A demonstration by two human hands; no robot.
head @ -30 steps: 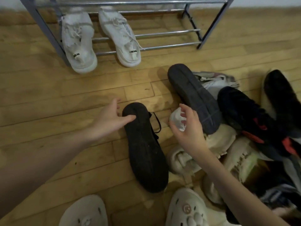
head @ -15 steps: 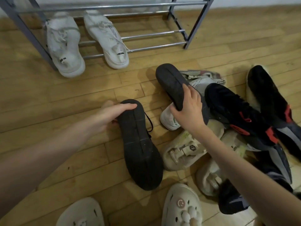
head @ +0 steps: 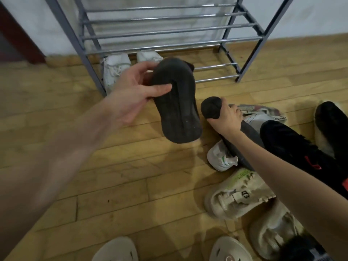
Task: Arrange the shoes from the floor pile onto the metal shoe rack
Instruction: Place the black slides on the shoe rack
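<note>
A: Which step?
B: Pickup. Left hand (head: 130, 95) holds one black shoe (head: 177, 102) aloft near the rack (head: 169, 36); right hand (head: 226, 119) grips its mate (head: 211, 109) on the pile.
A: Next?
B: Probably lift it, turn both soles down, shelve them.

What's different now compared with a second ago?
The left hand, which only touched the black shoe on the floor, now grips it and has lifted it toward the metal rack. The right hand has closed on the second black shoe in the pile. The white sneakers stay on the rack.
</note>
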